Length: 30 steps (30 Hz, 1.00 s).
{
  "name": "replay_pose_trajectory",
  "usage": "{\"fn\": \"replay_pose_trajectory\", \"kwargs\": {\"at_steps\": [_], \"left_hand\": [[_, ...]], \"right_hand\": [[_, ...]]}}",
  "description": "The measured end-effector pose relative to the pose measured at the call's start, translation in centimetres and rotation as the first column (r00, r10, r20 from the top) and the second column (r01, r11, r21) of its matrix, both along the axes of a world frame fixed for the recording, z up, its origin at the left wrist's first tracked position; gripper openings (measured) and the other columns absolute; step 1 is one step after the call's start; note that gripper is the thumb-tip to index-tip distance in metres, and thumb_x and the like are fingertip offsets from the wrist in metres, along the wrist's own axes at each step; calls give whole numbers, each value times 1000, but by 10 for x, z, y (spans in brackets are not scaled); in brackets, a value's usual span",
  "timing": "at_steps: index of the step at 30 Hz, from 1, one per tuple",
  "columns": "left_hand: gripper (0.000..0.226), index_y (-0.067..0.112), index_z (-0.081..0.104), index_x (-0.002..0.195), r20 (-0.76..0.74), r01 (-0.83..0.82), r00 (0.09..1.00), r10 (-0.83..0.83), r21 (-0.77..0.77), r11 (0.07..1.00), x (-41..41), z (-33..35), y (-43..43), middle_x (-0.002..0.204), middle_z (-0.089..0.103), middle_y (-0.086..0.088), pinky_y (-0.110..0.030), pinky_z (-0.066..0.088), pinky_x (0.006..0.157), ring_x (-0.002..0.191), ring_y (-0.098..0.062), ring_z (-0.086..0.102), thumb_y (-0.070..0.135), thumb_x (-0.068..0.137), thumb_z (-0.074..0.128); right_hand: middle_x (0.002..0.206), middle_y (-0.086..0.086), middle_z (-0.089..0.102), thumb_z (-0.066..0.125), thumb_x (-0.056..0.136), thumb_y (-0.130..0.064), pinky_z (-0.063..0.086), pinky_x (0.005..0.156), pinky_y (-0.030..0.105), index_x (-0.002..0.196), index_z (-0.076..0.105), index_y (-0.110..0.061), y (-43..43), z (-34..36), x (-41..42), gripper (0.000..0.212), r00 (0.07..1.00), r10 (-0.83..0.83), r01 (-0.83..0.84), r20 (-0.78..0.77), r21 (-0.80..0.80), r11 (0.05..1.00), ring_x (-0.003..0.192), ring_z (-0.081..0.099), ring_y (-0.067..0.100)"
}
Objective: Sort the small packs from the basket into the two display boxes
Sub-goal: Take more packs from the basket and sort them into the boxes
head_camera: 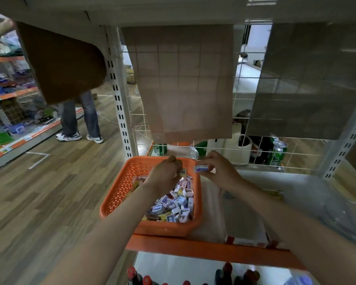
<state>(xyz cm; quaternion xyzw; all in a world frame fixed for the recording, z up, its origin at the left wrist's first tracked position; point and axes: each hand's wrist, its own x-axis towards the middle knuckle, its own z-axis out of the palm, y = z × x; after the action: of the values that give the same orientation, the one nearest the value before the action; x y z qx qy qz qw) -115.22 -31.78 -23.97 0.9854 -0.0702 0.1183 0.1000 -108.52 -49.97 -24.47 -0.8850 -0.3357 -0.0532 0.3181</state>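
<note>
right hand [220, 171] pinching a blue-white pack [201, 168], left hand [164, 175] over orange basket [119, 188], seemingly pinching a blurred pack [182, 172]

Basket [119, 188]: I see it at the shelf's [193, 249] left front.
Packs [173, 204]: heaped in its right half.
Left grip [164, 173]: over the basket's middle, pinching a pack [182, 172].
Right grip [218, 171]: above its far right corner, pinching a second pack [201, 168].
Cans [160, 149]: behind the basket.
Bottles [134, 274]: below the shelf.
</note>
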Motion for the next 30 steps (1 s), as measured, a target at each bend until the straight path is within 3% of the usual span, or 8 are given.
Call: {"fn": "replay_pose_trajectory", "kwargs": {"at_steps": [2, 8, 12, 15, 20, 23, 26, 30], "left_hand": [[18, 10, 54, 109, 1, 25, 1000, -25, 22, 999, 2, 2, -16, 117, 50, -8, -30, 40, 82, 105, -26, 54, 16, 92, 51], [21, 10, 54, 109, 8, 101, 995, -101, -21, 995, 9, -1, -60, 118, 50, -8, -29, 41, 81, 109, -27, 52, 17, 89, 56], [22, 11, 56, 110, -2, 141, 990, -141, -26, 990, 12, -8, -86, 116, 51, -6, -29, 44, 76, 106, -24, 54, 18, 89, 56], [22, 11, 55, 111, -35, 149, 988, -149, -17, 989, 16, -13, -98, 116, 49, -6, -31, 46, 77, 105, -24, 55, 17, 90, 55], [26, 12, 52, 117, -65, 133, 989, -131, 17, 991, 24, -22, -103, 120, 48, -5, -25, 36, 71, 109, -23, 53, 19, 92, 52], [27, 12, 52, 118, -87, 135, 987, -133, 10, 991, 28, -28, -101, 119, 48, -6, -27, 42, 76, 109, -23, 53, 20, 92, 53], [28, 11, 52, 118, -105, 148, 984, -145, 20, 989, 32, -33, -100, 118, 48, -8, -35, 47, 81, 108, -25, 53, 19, 91, 54], [24, 11, 53, 113, -106, 161, 982, -158, 17, 987, 36, -38, -98, 115, 49, -8, -36, 48, 80, 104, -25, 54, 19, 91, 54]], "right_hand": [[92, 3, 50, 70, 84, -12, 43, 75, 33, 104, 72, -10, -21, 1, 2, 20, 999, -26, 26, 26, -27, 999, 84, 52, 20], [91, 14, 62, 74, 81, -13, 45, 75, 35, 96, 73, -6, -82, -1, 1, 17, 992, -122, 123, 22, -75, 990, 86, 59, 27], [92, 7, 58, 75, 79, -14, 45, 75, 33, 93, 71, -7, -111, -10, 1, 16, 982, -190, 189, 4, -112, 976, 88, 58, 24], [94, 1, 56, 74, 81, -16, 37, 73, 24, 98, 68, -6, -121, -21, 2, 21, 978, -206, 202, -8, -181, 963, 96, 57, 23], [106, 7, 63, 70, 84, -20, 46, 85, 33, 99, 70, -9, -114, -35, 9, 19, 977, -214, 202, -2, -323, 924, 100, 59, 25], [110, 4, 64, 65, 88, -28, 44, 89, 32, 104, 69, -15, -106, -47, 15, 21, 973, -207, 229, 98, -466, 855, 102, 59, 23], [115, 2, 62, 59, 91, -29, 34, 95, 35, 112, 64, -19, -98, -58, 20, 23, 955, -166, 288, 246, -639, 714, 111, 52, 23], [113, 2, 62, 56, 92, -25, 30, 95, 35, 110, 63, -19, -92, -71, 25, 19, 927, -160, 360, 338, -690, 628, 113, 47, 23]]}}
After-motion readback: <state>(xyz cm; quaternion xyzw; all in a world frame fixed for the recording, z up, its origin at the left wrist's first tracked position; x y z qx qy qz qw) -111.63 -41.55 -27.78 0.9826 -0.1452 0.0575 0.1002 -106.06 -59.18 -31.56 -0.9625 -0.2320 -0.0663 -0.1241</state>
